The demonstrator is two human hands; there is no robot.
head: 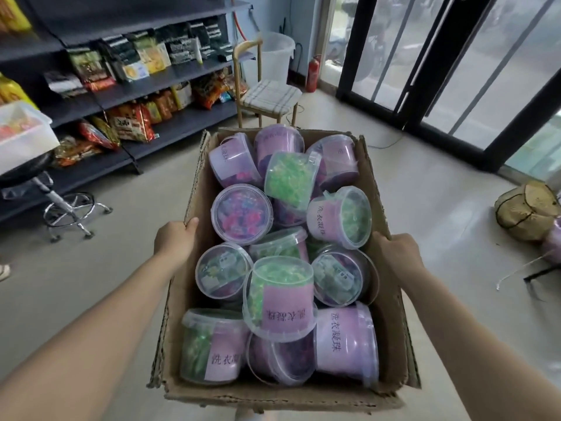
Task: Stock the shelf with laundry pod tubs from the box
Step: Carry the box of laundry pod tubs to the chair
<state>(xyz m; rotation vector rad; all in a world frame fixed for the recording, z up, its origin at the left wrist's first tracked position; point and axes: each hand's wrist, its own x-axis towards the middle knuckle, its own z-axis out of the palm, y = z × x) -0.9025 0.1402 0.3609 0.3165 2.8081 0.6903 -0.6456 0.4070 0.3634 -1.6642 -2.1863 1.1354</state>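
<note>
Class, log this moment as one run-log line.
stage: cardboard box held | left hand: grips its left wall | right hand: grips its right wall | laundry pod tubs: piled inside, green and purple | shelf: front-left, snack packets

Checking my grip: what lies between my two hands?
The cardboard box, packed with pod tubs, fills the gap between left hand and right hand; head view shows it.

Illumination: diffuse daylight enters through the glass doors [455, 71] at upper right. The floor [425, 192] is bright with a soft sheen, while the shelf [194, 121] at left is dimmer. The tub lids [242, 214] show faint glare. Wide-angle distortion curves straight lines toward the picture edges. Overall focus is slightly soft.
</note>
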